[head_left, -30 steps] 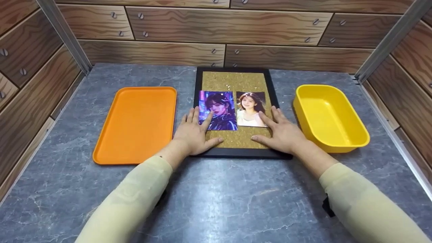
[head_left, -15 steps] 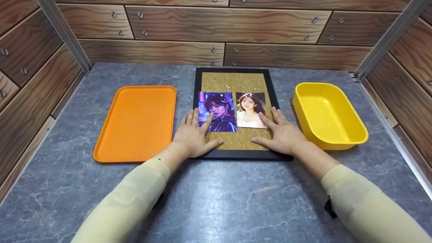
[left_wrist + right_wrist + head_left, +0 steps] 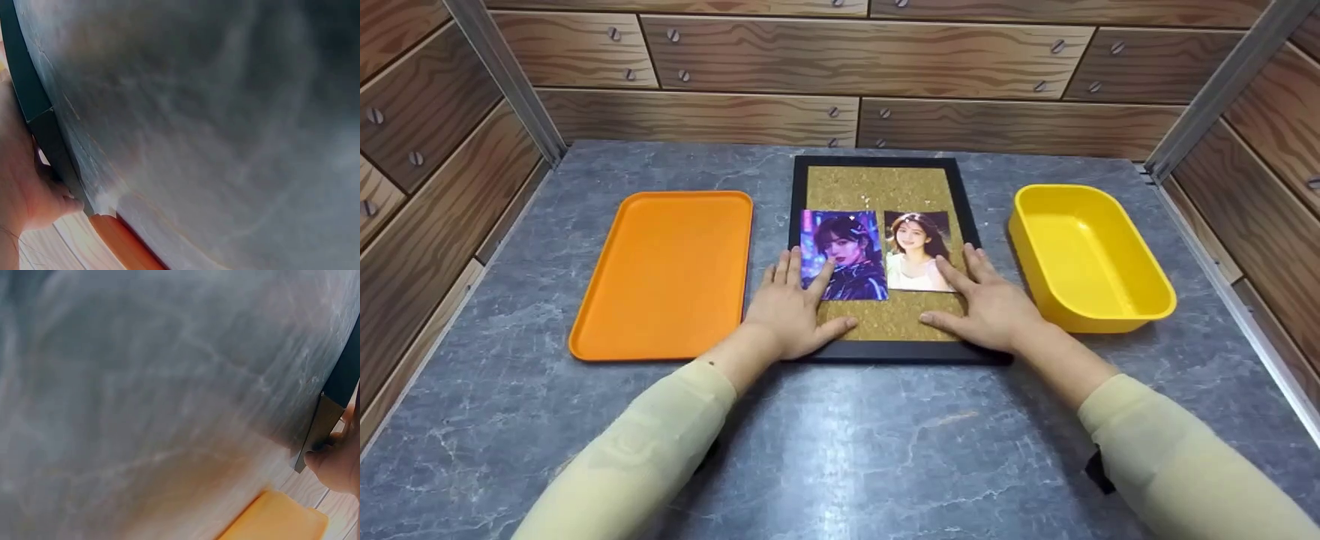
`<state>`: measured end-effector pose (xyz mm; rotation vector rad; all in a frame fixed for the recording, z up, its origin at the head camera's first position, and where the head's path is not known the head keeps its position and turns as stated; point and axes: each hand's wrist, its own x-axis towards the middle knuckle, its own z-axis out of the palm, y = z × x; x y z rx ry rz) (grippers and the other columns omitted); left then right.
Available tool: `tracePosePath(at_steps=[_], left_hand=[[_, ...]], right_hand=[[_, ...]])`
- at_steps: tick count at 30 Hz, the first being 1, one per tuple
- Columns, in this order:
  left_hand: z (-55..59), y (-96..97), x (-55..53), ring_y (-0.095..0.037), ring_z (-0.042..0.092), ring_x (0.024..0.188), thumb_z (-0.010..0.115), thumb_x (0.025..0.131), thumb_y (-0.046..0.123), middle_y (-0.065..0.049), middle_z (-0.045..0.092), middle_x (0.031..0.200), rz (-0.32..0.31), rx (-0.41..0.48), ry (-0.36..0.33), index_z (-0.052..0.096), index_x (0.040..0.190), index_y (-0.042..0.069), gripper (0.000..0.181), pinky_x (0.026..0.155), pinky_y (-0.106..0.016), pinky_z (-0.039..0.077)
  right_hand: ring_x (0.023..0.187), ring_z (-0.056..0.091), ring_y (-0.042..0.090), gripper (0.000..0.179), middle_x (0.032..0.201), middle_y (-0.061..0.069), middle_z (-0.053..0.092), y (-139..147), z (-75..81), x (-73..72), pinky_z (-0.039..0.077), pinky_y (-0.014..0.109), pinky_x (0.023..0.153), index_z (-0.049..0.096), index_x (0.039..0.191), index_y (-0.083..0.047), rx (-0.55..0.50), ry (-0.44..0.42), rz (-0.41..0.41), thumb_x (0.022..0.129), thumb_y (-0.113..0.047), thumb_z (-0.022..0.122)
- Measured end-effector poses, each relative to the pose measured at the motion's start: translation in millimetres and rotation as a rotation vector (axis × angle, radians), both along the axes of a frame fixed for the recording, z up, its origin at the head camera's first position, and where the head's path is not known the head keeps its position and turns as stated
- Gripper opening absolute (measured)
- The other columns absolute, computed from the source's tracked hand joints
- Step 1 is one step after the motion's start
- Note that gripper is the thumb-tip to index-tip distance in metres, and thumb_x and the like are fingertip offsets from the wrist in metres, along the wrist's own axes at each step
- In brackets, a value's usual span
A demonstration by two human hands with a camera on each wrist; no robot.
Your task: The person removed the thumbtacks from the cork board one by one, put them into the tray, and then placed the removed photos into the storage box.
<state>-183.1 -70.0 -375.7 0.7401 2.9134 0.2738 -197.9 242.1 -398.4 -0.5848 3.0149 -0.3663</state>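
A black-framed cork board (image 3: pixel 877 322) lies flat on the grey table in the head view. Two photos are on its cork: a purple-blue portrait (image 3: pixel 851 274) at left and a portrait with a white top (image 3: pixel 911 266) at right. My left hand (image 3: pixel 789 311) rests on the board's near left side, fingers straight and spread, index finger over the purple photo's edge. On the opposite side my right hand (image 3: pixel 996 307) lies likewise, its index fingertip touching the other photo. Both wrist views show the frame's edge (image 3: pixel 56 146) beside the hand.
An orange tray (image 3: pixel 667 277) lies left of the board, close to my left hand. To the right stands a yellow bin (image 3: pixel 1087 262), near my right wrist. Wood-patterned walls (image 3: pixel 855 60) enclose the table at the back and sides.
The board has slid slightly toward me with both photos on it, and both hands have moved along with it. The tray and bin have stayed in place.
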Motion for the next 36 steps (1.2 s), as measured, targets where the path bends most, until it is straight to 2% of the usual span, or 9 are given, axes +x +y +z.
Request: tracePosePath(at_steps=[2,3,4,6,11,20,29,36], left_hand=[[-38.4,3.0,-21.3,-0.056,0.013,0.155,0.019,0.097,0.087,-0.042,0.009,0.166,0.044,-0.089,0.043,0.014,0.171,0.013,0.105,0.126,-0.062,0.020],[-53.6,3.9,-30.4,-0.055,0.011,0.156,0.030,0.099,0.083,-0.040,0.008,0.167,0.052,-0.116,0.050,0.011,0.172,0.017,0.100,0.126,-0.063,0.017],[-65.2,4.7,-36.0,-0.053,0.012,0.157,0.029,0.098,0.084,-0.039,0.009,0.168,0.070,-0.143,0.076,0.011,0.172,0.020,0.100,0.127,-0.062,0.018],[-69.2,5.0,-38.1,-0.053,0.011,0.157,0.028,0.098,0.085,-0.038,0.007,0.168,0.069,-0.155,0.075,0.009,0.172,0.020,0.101,0.127,-0.062,0.017],[-66.6,4.0,-34.1,-0.054,0.009,0.157,0.024,0.098,0.086,-0.039,0.005,0.168,0.049,-0.147,0.054,0.006,0.172,0.019,0.102,0.127,-0.061,0.015],[-67.0,3.8,-28.0,-0.054,0.007,0.157,0.025,0.097,0.086,-0.040,0.004,0.167,0.046,-0.136,0.045,0.004,0.172,0.019,0.102,0.127,-0.061,0.015],[-66.2,3.2,-19.5,-0.055,0.012,0.156,0.028,0.098,0.084,-0.041,0.009,0.166,0.038,-0.123,0.075,0.009,0.172,0.018,0.101,0.127,-0.062,0.018],[-66.9,3.5,-13.8,-0.056,0.012,0.155,0.028,0.099,0.084,-0.041,0.008,0.166,0.035,-0.120,0.076,0.008,0.172,0.018,0.101,0.127,-0.061,0.017]], right_hand=[[0.157,0.010,0.053,0.103,0.171,0.034,0.006,15,-24.1,-18.6,0.031,0.070,0.117,0.026,0.170,-0.017,0.028,-0.021,-0.002,0.094,-0.084,0.047],[0.157,0.011,0.053,0.102,0.171,0.033,0.006,21,-32.4,-24.9,0.031,0.071,0.116,0.026,0.170,-0.018,0.040,-0.031,-0.004,0.094,-0.082,0.051],[0.157,0.011,0.053,0.103,0.172,0.032,0.005,23,-35.8,-26.7,0.030,0.072,0.117,0.026,0.170,-0.019,0.045,-0.035,-0.010,0.093,-0.083,0.052],[0.158,0.010,0.051,0.106,0.173,0.030,0.005,24,-40.4,-28.9,0.030,0.071,0.117,0.025,0.170,-0.020,0.056,-0.041,-0.025,0.091,-0.086,0.051],[0.159,0.008,0.048,0.108,0.174,0.027,0.004,23,-39.1,-24.7,0.029,0.070,0.119,0.024,0.170,-0.021,0.072,-0.056,-0.041,0.090,-0.090,0.046],[0.159,0.007,0.048,0.108,0.174,0.026,0.004,24,-40.9,-18.3,0.029,0.070,0.119,0.024,0.170,-0.021,0.071,-0.048,-0.048,0.090,-0.090,0.046],[0.159,0.009,0.048,0.110,0.173,0.027,0.005,23,-41.0,-9.6,0.033,0.069,0.117,0.024,0.171,-0.022,0.066,-0.037,-0.051,0.089,-0.091,0.047],[0.159,0.009,0.048,0.110,0.173,0.028,0.005,23,-41.5,-4.0,0.029,0.065,0.121,0.024,0.170,-0.022,0.070,-0.039,-0.050,0.088,-0.092,0.045]])
